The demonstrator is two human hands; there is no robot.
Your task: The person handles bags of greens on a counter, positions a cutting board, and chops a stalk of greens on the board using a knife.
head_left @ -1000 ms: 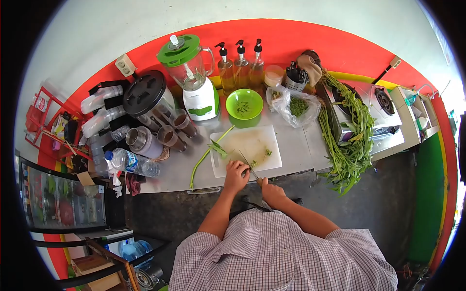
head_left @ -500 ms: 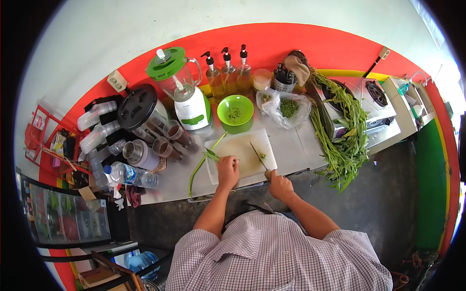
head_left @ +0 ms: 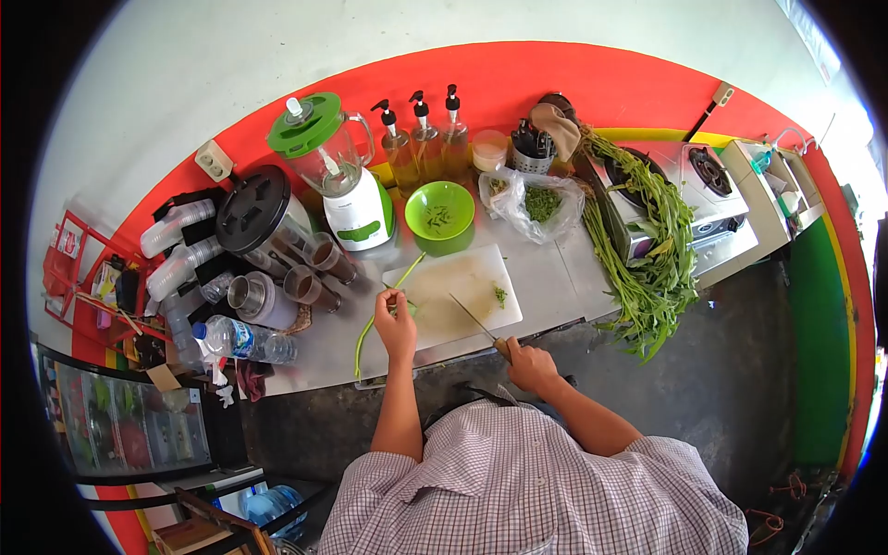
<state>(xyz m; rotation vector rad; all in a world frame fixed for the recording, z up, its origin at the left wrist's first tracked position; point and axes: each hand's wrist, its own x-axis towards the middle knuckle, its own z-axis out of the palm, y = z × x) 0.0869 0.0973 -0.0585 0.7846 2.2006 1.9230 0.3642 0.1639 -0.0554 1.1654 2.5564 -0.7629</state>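
My left hand [head_left: 396,324] is closed over the left edge of the white cutting board [head_left: 451,277], beside a long green stem [head_left: 366,338]; what its fingers pinch is too small to make out. My right hand [head_left: 534,365] grips the wooden handle of a knife [head_left: 475,319], whose blade points up and left over the board. Small green pieces [head_left: 500,296] lie at the board's right side. Behind the board stands a green bowl [head_left: 439,213] with cut green bits inside.
A blender [head_left: 347,199], pump bottles [head_left: 424,148] and a plastic bag of chopped greens [head_left: 546,205] stand behind. Long leafy stems [head_left: 661,250] hang over the stove [head_left: 721,208] at right. Brown-filled cups [head_left: 310,289] and a water bottle [head_left: 250,340] are at left.
My left hand has moved left from the board's middle to its left edge by the stem. My right hand keeps the knife, drawn back from the green pieces. The view has shifted slightly.
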